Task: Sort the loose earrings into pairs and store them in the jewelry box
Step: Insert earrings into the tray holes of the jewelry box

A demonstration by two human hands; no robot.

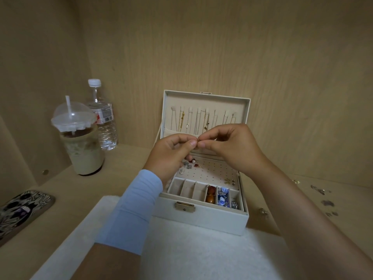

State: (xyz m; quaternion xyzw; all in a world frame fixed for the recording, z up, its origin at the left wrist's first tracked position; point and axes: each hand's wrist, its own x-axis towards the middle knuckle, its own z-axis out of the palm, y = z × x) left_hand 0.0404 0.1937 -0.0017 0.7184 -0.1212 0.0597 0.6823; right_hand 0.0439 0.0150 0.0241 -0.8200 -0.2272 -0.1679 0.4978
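Note:
An open cream jewelry box (203, 218) stands on a white fluffy mat, its lid upright with necklaces hanging inside. Above the box, my left hand (171, 152) and my right hand (230, 144) meet and together pinch one small gold earring (198, 141) between thumbs and fingertips. On the box's perforated earring panel (212, 172) sit a pearl-and-red piece and several silver studs at the left, and a small gold pair at the right. The front compartments hold brown beads (210, 196) and blue-and-white pieces (223, 197). Several loose earrings (321, 191) lie on the wooden shelf to the right.
An iced coffee cup with a domed lid and straw (80, 142) and a clear water bottle (104, 120) stand at the left back. A patterned phone case (20, 211) lies at the far left. Wooden walls enclose the shelf behind and on the left.

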